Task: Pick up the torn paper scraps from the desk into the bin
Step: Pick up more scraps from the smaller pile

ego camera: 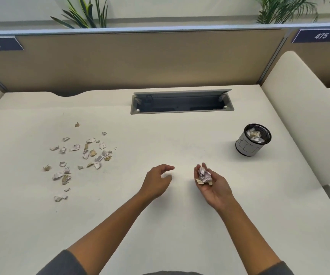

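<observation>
Right fingers [203,167] cupping paper scraps [204,176], left fingers [167,168] loosely curled, empty, bin [253,139] right

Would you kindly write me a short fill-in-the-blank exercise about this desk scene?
1. The right hand cups a small heap of ____ in its upturned palm.
2. The bin stands on the desk to the ____ of both hands.
3. The loose paper scraps lie on the desk to the ____ of the left hand.
4. The partition label on the right reads ____.

Missing words: paper scraps; right; left; 475
</observation>
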Available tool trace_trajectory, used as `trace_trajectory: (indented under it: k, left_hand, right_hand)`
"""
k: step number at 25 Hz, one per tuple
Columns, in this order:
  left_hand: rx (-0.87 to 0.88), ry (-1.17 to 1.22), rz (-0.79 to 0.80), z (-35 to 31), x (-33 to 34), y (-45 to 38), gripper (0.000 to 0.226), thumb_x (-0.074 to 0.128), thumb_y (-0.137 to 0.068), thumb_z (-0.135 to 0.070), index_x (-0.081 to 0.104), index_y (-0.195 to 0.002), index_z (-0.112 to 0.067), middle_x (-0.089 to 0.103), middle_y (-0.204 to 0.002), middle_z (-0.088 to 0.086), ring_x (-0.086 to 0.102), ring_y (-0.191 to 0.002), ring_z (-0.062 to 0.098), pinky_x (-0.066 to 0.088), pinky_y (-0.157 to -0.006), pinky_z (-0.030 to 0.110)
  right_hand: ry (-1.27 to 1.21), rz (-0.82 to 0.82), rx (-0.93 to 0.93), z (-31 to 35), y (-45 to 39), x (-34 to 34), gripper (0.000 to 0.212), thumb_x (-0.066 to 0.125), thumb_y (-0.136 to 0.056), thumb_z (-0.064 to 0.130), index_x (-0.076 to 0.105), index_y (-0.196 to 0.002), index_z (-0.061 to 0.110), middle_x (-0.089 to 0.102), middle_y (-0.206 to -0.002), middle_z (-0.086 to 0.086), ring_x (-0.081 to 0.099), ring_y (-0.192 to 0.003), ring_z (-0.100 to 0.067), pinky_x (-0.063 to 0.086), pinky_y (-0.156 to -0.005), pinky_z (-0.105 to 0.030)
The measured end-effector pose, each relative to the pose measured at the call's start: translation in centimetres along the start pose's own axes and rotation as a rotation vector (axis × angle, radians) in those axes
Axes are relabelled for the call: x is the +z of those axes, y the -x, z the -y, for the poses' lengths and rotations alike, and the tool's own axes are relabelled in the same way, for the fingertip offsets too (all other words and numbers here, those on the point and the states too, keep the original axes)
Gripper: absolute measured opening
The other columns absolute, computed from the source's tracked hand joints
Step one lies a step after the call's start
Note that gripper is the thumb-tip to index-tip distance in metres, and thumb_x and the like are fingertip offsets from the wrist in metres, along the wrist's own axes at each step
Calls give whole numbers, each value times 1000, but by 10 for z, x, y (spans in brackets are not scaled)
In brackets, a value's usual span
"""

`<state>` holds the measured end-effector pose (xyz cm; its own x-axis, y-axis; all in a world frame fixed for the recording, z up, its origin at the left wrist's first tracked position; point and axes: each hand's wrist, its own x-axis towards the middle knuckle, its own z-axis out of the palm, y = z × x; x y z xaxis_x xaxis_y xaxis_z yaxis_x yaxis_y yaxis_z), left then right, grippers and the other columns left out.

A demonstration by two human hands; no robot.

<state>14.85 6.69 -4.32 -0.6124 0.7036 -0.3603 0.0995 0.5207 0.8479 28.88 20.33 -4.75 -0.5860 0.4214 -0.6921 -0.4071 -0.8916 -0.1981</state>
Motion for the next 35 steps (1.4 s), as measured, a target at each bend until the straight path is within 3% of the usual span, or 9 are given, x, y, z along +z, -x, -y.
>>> trace_trajectory:
  k: [2,4,5,8,11,18,22,29,35]
  left_hand:
    - [-12,-109,48,6,2,-16,40,56,-90,-15,59,-127,-26,51,-142,-10,40,-136,8,34,-99,18]
    - [16,-226,74,11,4,-30,49,62,-89,-20,51,-137,-25,39,-153,-8,23,-147,10,25,-110,23]
    - [20,-272,95,11,5,-35,56,65,-89,-23,46,-141,-24,31,-157,-8,15,-149,11,22,-113,25]
    - [-19,-365,168,8,6,-45,74,70,-86,-30,33,-149,-23,16,-161,-11,5,-150,10,17,-118,30]
    - [-37,-420,221,10,1,-50,81,71,-84,-30,26,-152,-29,10,-162,-14,4,-150,10,18,-119,33]
    - [32,-481,254,24,0,-47,85,64,-85,-27,15,-153,-36,0,-162,-18,1,-151,13,16,-119,33]
    - [62,-490,257,27,-1,-48,84,64,-87,-28,14,-154,-34,0,-162,-17,0,-151,12,14,-119,31]
    - [102,-503,249,31,0,-50,83,65,-88,-30,14,-154,-32,0,-162,-16,-1,-151,12,13,-119,31]
    - [171,-503,247,37,-8,-44,78,64,-89,-29,19,-154,-28,5,-162,-14,-1,-150,9,5,-119,26]
  right_hand:
    - [-41,38,-90,38,-4,7,16,70,-77,-6,64,-92,-3,66,-92,-19,63,-87,-26,59,-77,-39]
    - [-64,108,-191,81,-10,15,55,85,-35,-14,66,-85,-4,69,-85,-19,67,-80,-26,60,-74,-39]
    - [-75,127,-253,102,-11,21,53,83,-36,-13,65,-85,-3,68,-84,-17,67,-76,-25,61,-72,-38]
    - [-68,118,-441,158,-22,40,10,55,-83,1,60,-91,4,63,-88,-11,63,-77,-20,59,-70,-31]
    - [39,24,-590,196,-30,49,25,38,-98,9,62,-92,7,60,-91,-9,59,-72,-18,51,-68,-25]
    - [578,-136,-728,212,-44,49,32,39,-97,18,70,-89,19,65,-96,2,58,-75,-9,47,-74,-23]
    - [823,-104,-824,216,-32,49,31,38,-97,18,70,-98,21,67,-111,4,59,-106,-6,42,-93,-17]
    - [1717,-354,-970,208,-19,31,15,73,-82,13,77,-96,15,71,-93,-7,62,-88,-17,43,-74,-18]
    - [2077,-468,-962,202,-25,32,29,55,-87,3,77,-103,14,70,-112,-18,63,-101,-37,49,-79,-33]
